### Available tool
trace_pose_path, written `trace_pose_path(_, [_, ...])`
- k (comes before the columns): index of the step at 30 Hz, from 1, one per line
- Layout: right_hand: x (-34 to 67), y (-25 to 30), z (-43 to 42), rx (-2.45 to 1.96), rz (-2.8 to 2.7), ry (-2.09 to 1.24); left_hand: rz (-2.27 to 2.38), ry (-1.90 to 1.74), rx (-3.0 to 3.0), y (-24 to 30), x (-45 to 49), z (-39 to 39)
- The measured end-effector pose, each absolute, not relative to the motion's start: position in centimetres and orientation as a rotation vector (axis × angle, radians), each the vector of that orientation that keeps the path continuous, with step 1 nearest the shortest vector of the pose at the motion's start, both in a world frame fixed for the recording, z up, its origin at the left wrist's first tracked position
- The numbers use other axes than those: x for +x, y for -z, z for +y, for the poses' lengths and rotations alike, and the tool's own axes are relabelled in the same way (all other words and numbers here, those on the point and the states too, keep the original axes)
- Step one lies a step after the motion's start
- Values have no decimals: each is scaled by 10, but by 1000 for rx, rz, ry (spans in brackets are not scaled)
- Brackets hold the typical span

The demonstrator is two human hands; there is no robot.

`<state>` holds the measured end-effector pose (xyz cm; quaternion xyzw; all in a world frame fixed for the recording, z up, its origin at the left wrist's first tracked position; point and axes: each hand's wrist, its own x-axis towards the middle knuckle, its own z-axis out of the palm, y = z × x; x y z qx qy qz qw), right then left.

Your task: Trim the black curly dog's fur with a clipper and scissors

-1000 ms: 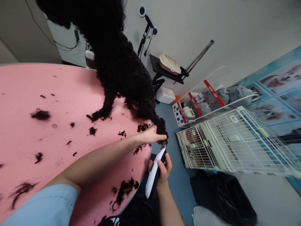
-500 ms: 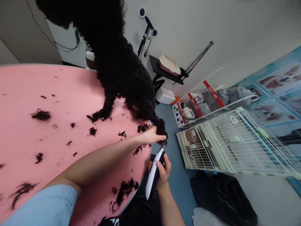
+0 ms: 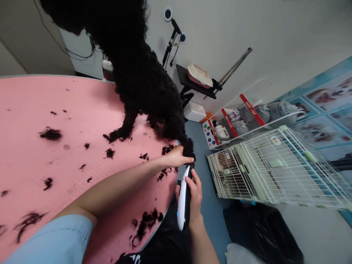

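A black curly-haired dog [image 3: 154, 84] stands on the pink grooming table [image 3: 90, 95], one leg reaching out past the table's edge. My left hand [image 3: 176, 157] is closed around that leg's lower end, just above the paw [image 3: 188, 147], with the thumb stretched across it. Below it, my right hand [image 3: 195, 194] grips a white and black hair clipper [image 3: 181, 205], fingers wrapped round its body. The clipper stands almost upright, its head against the underside of the paw. The blade is mostly hidden there. A small blue light glows on the clipper's side.
Tufts of cut black hair [image 3: 51, 134] lie scattered over the table. To the right stand a white wire cage [image 3: 264, 168], a rack with bagged items [image 3: 233, 121] and a black bin bag [image 3: 264, 227]. A small shelf holds a beige tray [image 3: 200, 74].
My right hand has brought the clipper up closer to the paw and turned it more upright. My left hand keeps its hold on the leg. The whole view has shifted slightly.
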<state>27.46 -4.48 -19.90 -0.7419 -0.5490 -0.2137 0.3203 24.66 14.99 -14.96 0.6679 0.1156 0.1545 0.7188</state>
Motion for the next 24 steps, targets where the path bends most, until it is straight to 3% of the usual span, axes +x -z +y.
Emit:
trace_pose_path(6, [294,131,-27,-1932,-1554,0,292,-338,1528,147,241,158])
trace_pose_path(10, [305,131,-26,-1721,-1375,-291,284,-328,1547,147,240,158])
trace_pose_path(15, [280,181,-50,-1540,-872,-174,260,-261,1472,143,242,153])
trace_pose_path(24, [235,204,-30,-1587,-843,301,321,-273,1416,159,251,145])
